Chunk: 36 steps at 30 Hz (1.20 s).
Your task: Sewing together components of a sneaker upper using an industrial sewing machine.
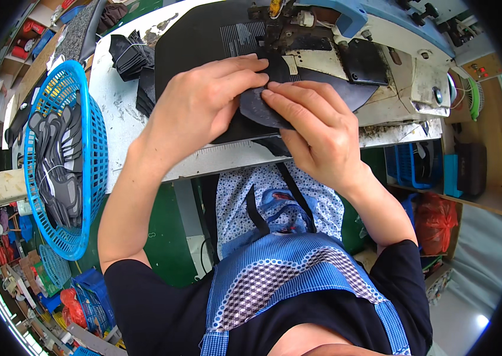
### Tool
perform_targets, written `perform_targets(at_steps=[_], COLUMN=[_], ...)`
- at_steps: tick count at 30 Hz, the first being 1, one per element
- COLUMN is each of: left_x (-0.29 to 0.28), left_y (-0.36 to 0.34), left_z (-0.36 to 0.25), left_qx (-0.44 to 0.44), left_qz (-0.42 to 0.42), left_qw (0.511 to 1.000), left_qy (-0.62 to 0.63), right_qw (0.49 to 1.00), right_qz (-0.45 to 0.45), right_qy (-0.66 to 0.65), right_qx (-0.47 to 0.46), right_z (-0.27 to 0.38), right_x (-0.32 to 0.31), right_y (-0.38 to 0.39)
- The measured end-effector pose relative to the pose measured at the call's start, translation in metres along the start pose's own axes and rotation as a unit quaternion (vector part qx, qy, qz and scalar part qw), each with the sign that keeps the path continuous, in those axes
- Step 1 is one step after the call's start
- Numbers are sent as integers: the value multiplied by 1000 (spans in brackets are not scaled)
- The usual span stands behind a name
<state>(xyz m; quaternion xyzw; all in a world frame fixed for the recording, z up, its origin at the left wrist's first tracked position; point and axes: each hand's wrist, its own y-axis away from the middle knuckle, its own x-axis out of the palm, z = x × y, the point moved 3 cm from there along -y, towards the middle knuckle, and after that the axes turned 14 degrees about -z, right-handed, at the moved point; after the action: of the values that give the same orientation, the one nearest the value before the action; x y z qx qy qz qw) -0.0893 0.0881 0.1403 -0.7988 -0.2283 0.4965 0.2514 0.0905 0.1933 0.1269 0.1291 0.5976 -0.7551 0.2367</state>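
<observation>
A dark, flat sheet piece with a rounded edge (257, 111) lies under the head of a sewing machine (298, 35). My left hand (203, 98) rests on it from the left, fingers stretched toward the needle area and the thumb lower down. From the right, my right hand (319, 121) lies over the same piece with its fingers side by side, and its thumb hangs near the piece's front edge. The fingertips of both hands almost meet just in front of the machine head. Beneath is a larger black plate (185, 44); my hands hide part of it.
A blue plastic basket (93, 160) with tied bundles of dark grey shaped pieces (61, 160) stands at the left. Small black bundled pieces (132, 56) lie on the white tabletop (101, 89). At the right, a shelf holds a blue bin (402, 163) and red bag (434, 219).
</observation>
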Motion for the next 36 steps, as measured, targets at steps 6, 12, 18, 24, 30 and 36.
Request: perform_targets(at_steps=[6, 12, 18, 24, 30, 36], left_x=[-8, -9, -8, -4, -1, -4], left_y=[-8, -15, -16, -11, -14, -25], left_z=[15, 27, 37, 31, 38, 50], left_qx=[65, 93, 104, 113, 108, 134], left_qz=[48, 52, 43, 41, 32, 31], left_qw=[997, 994, 993, 987, 984, 977], left_qy=[8, -20, -35, -103, -135, -162], right_qw=[1000, 999, 999, 999, 999, 999], right_qz=[-9, -33, -25, -21, -20, -23], right_qy=[4, 34, 39, 29, 22, 33], right_qx=[-3, -25, -12, 9, 12, 10], right_z=[7, 6, 1, -10, -12, -14], right_x=[4, 12, 14, 7, 5, 10], right_y=[1, 0, -6, -9, -7, -10])
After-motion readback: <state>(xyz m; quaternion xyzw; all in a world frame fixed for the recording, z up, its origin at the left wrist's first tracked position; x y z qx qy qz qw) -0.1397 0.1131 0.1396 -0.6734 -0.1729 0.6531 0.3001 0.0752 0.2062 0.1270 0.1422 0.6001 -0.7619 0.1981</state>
